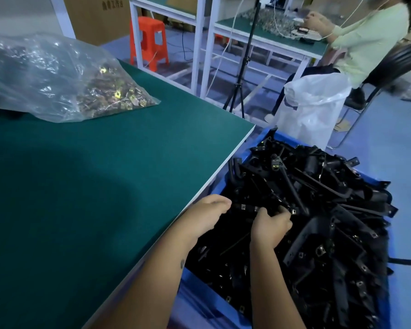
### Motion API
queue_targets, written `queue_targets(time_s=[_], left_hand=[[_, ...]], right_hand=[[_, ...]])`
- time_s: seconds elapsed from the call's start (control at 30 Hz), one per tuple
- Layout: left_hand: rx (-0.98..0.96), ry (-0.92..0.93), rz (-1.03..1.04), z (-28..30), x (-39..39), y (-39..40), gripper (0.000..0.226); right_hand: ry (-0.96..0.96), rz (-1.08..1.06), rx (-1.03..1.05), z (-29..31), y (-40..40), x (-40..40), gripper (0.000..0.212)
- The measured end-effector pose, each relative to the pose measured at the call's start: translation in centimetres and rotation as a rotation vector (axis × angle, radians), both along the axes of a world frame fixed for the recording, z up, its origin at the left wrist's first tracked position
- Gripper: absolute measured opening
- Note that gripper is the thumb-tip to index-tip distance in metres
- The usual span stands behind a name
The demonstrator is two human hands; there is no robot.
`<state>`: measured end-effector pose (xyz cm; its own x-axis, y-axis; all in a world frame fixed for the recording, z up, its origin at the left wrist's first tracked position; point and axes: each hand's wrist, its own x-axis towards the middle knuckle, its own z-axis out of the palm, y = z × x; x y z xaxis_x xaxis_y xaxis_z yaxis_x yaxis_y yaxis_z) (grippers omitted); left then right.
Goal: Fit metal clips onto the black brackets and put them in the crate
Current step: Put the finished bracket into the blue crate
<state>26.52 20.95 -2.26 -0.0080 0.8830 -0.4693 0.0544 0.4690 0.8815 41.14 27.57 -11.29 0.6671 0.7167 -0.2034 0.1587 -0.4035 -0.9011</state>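
over the blue crate [375, 178], left hand [205, 216] and right hand [272, 225] gripping one clipped black bracket [248, 207], box lettering unreadable

A green-topped counter [86, 176] fills the left half of the view. At twelve o'clock, an orange plastic stool [149, 41] stands on the blue floor [399, 129], with a large cardboard box [97, 15] behind it at eleven. White-framed workbenches [199, 43] run across the top, and a black tripod [243, 65] stands in front of them. At two o'clock a person in a pale green top [370, 39] sits on a black chair [399, 60], working at a bench. A white plastic sack [314, 105] stands just beside that chair.
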Motion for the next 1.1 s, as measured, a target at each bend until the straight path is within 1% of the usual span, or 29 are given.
queue_targets(time_s=[0.07, 0.13, 0.17, 0.2, 0.3, 0.37, 0.43, 0.5, 0.57, 0.67, 0.73, 0.8, 0.83, 0.9, 0.97, 1.03, 1.1], left_hand=[[0.128, -0.098, 0.037, 1.0, 0.2, -0.1, 0.021], [0.326, -0.3, 0.103, 2.4, -0.2, -0.1, 0.025], [0.41, -0.375, 0.145, 3.4, -0.6, -0.1, 0.025], [0.478, -0.409, 0.195, 4.3, -1.2, 0.0, 0.024], [0.627, -0.372, 0.404, 6.6, -4.4, -0.4, 0.029], [0.696, -0.282, 0.576, 7.2, -7.5, -1.7, 0.034], [0.721, -0.176, 0.754, 7.2, -11.2, -3.8, 0.038], [0.723, -0.072, 0.939, 6.7, -15.0, -6.3, 0.041], [0.718, 0.058, 1.087, 6.2, -18.6, -9.2, 0.041], [0.666, 0.359, 1.221, 5.3, -23.0, -14.2, 0.035], [0.629, 0.52, 1.336, 4.7, -25.2, -17.6, 0.033], [0.568, 0.595, 1.479, 4.0, -26.8, -20.5, 0.034], [0.536, 0.606, 1.546, 3.5, -27.3, -21.5, 0.034], [0.457, 0.558, 1.664, 2.7, -28.0, -22.5, 0.032], [0.394, 0.533, 1.706, 2.4, -28.5, -22.4, 0.03], [0.275, 0.61, 1.615, 2.0, -28.9, -22.0, 0.028], [0.147, 0.711, 1.489, 1.8, -29.3, -21.7, 0.027]], right_hand=[[0.021, -0.029, 0.187, 2.2, 0.4, -1.2, 0.044], [0.094, -0.032, 0.39, 5.2, 0.6, -3.2, 0.038], [0.141, 0.002, 0.484, 7.0, 0.6, -4.6, 0.034], [0.175, 0.067, 0.566, 8.6, 0.4, -6.3, 0.03], [0.21, 0.395, 0.708, 12.3, -1.4, -12.9, 0.023], [0.252, 0.661, 0.711, 13.6, -3.6, -17.8, 0.023], [0.256, 0.885, 0.687, 14.1, -5.9, -22.5, 0.027], [0.239, 1.099, 0.658, 14.2, -8.2, -26.7, 0.026], [0.238, 1.306, 0.646, 13.9, -10.3, -30.5, 0.02], [0.08, 1.508, 0.698, 12.5, -12.8, -35.1, 0.011], [-0.028, 1.617, 0.687, 11.8, -14.0, -37.5, 0.016], [-0.149, 1.671, 0.691, 11.4, -14.6, -39.4, 0.022], [-0.224, 1.669, 0.729, 11.3, -14.6, -40.2, 0.024], [-0.388, 1.654, 0.854, 11.2, -14.6, -41.7, 0.032], [-0.531, 1.699, 0.903, 11.0, -14.5, -43.0, 0.038], [-0.62, 1.808, 0.821, 10.7, -14.3, -44.3, 0.044], [-0.652, 1.904, 0.693, 10.4, -14.0, -45.3, 0.048]])
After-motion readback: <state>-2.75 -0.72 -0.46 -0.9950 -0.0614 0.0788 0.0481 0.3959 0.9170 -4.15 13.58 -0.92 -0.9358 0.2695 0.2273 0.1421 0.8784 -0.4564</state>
